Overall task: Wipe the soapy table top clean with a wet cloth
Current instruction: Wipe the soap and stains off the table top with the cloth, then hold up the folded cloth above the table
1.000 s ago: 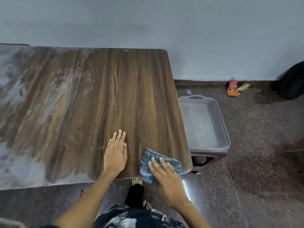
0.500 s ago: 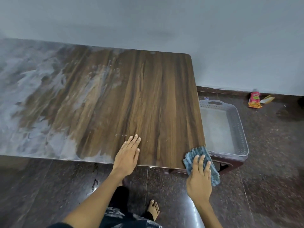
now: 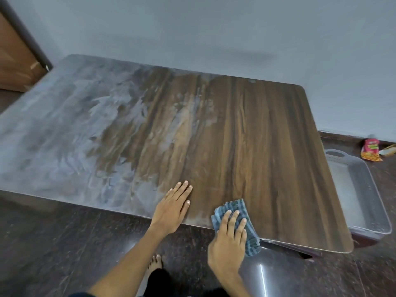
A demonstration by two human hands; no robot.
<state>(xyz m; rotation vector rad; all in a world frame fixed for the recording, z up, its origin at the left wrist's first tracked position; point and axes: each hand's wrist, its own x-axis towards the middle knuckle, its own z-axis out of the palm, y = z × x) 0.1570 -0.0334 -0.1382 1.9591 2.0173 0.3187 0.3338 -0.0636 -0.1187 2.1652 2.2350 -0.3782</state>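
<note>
The right hand (image 3: 228,239) presses flat on the blue cloth (image 3: 237,224) at the near edge of the table (image 3: 267,146). The left hand (image 3: 173,209) lies flat and open just beside it, with white soap (image 3: 64,136) spread far past that hand.

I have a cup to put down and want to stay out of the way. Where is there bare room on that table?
The wiped brown stretch of the table top, between the soap film and the right edge, is bare. Along the near edge it is crowded: the left hand lies flat and the right hand presses the cloth.
</note>
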